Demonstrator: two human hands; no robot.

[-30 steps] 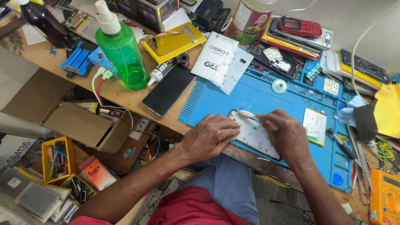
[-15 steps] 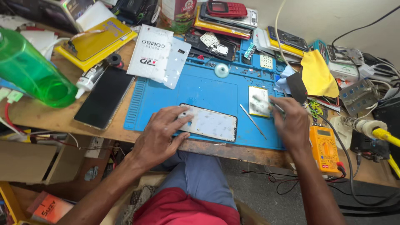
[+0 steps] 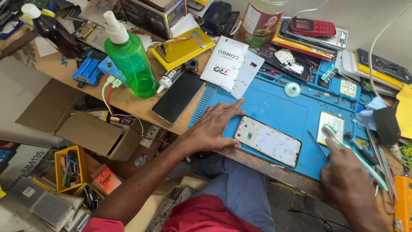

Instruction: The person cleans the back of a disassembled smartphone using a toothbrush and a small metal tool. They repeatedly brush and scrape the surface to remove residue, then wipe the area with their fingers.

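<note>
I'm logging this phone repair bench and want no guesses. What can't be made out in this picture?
- Head view: the right hand hides the handle end of the toothbrush it holds.
- The orange meter is cut off by the right edge.
- Parts in the yellow bins on the floor are too small to tell.
- The left hand covers part of the blue mat beside the phone frame.

The phone frame lies on the mat at the table's near edge; the left hand rests just left of it; the spray bottle stands farther left; the right hand holds a toothbrush right of the frame.
</note>
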